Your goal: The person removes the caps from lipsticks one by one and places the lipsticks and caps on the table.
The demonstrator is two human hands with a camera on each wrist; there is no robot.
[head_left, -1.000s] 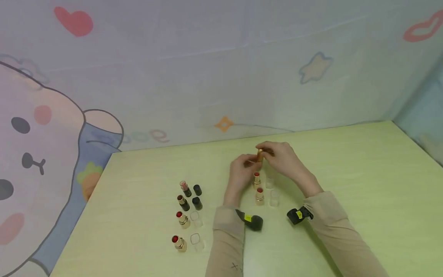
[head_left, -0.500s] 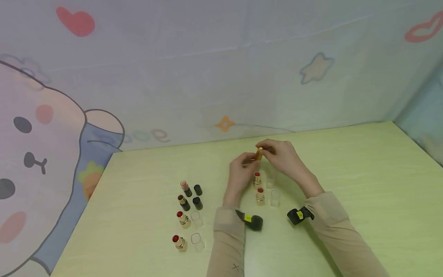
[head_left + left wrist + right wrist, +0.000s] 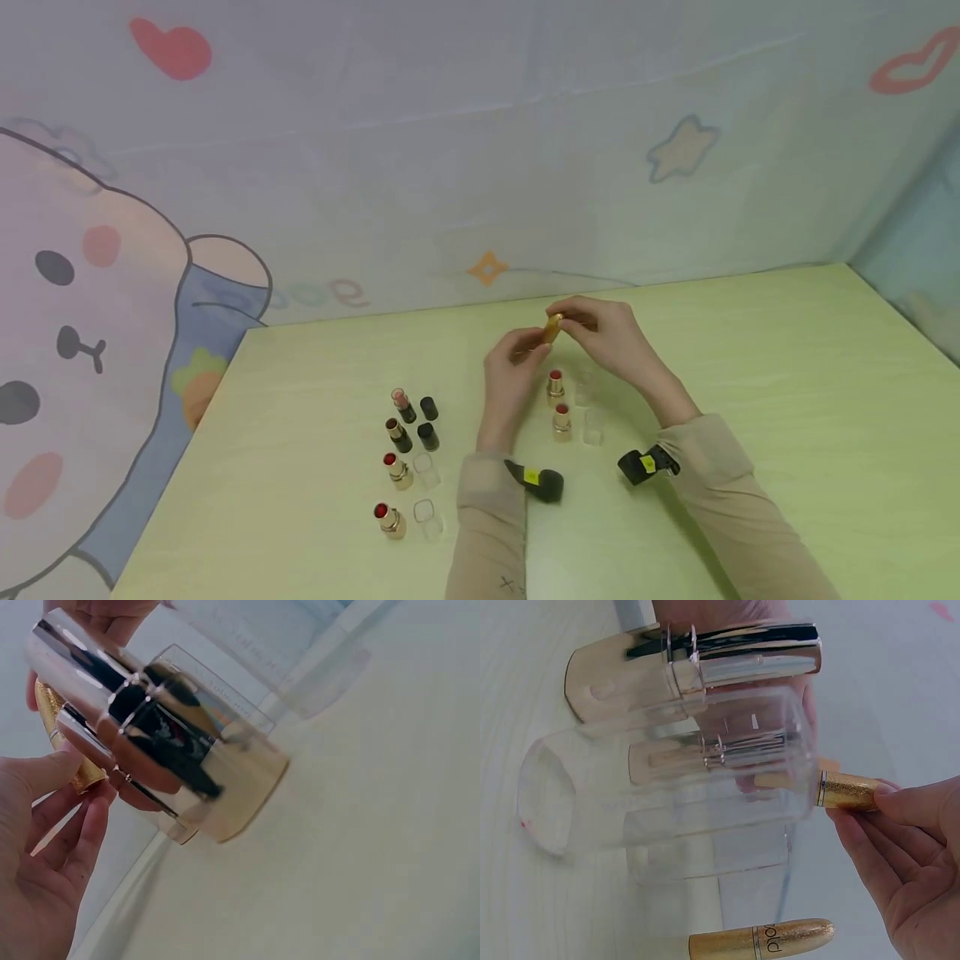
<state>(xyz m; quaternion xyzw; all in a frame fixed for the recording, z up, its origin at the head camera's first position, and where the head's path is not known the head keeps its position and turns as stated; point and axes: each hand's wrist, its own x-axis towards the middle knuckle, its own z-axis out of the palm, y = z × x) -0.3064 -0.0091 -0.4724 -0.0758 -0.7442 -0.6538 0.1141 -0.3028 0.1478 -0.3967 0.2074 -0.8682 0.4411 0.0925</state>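
A slim gold lipstick tube (image 3: 553, 328) is held tilted above the far part of the table, between both hands. My left hand (image 3: 510, 379) pinches its lower end with thumb and fingers. My right hand (image 3: 609, 333) pinches the upper end; in the right wrist view its thumb and fingers hold the gold cap end (image 3: 851, 792). Nearer on the table stand two uncapped red lipsticks, one (image 3: 555, 388) behind the other (image 3: 562, 423). Clear caps stand to their right, a rear cap (image 3: 583, 389) and a front cap (image 3: 592, 427).
Another gold tube (image 3: 761, 941) stands near the right hand. On the left are two black-based lipsticks (image 3: 398, 435), black caps (image 3: 428, 437), gold-based red lipsticks (image 3: 389, 521) and clear caps (image 3: 428, 519). A patterned cloth (image 3: 420, 167) hangs behind the pale green table (image 3: 300, 517).
Both hands have shifted slightly left and farther back with the gold tube, which now leans more. The lipsticks and caps on the table stay in place.
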